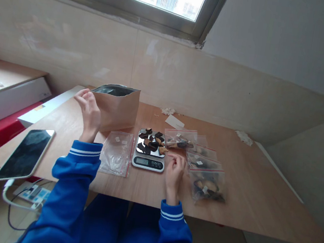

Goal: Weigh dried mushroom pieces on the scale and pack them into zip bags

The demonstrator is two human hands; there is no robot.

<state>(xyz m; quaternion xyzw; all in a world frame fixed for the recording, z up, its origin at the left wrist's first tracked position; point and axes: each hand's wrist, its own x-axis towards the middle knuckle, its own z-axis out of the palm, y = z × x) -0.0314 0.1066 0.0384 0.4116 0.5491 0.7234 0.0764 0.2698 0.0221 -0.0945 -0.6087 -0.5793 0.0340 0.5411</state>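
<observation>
At the left upper corner of a brown paper bag (pixel 119 109), my left hand (pixel 89 110) is raised with its fingers curled against the rim. The bag stands upright, mouth open, with a dark silvery lining. My right hand (pixel 175 174) rests just right of a small digital scale (pixel 148 163), fingers bent together; whatever they may hold is hidden. Dark and brown dried pieces (pixel 151 142) lie spread over the scale's shiny plate. Its display is lit, but the digits are too small to read. Right of my right hand lies a zip bag (pixel 207 185) with similar pieces inside.
More filled zip bags (pixel 180 138) overlap behind it. Flat clear zip bags (pixel 116 153) lie left of the scale. A phone (pixel 25 154) with a cable sits at the left table edge. A white card (pixel 175 122) and crumpled tissue (pixel 244 138) lie farther back.
</observation>
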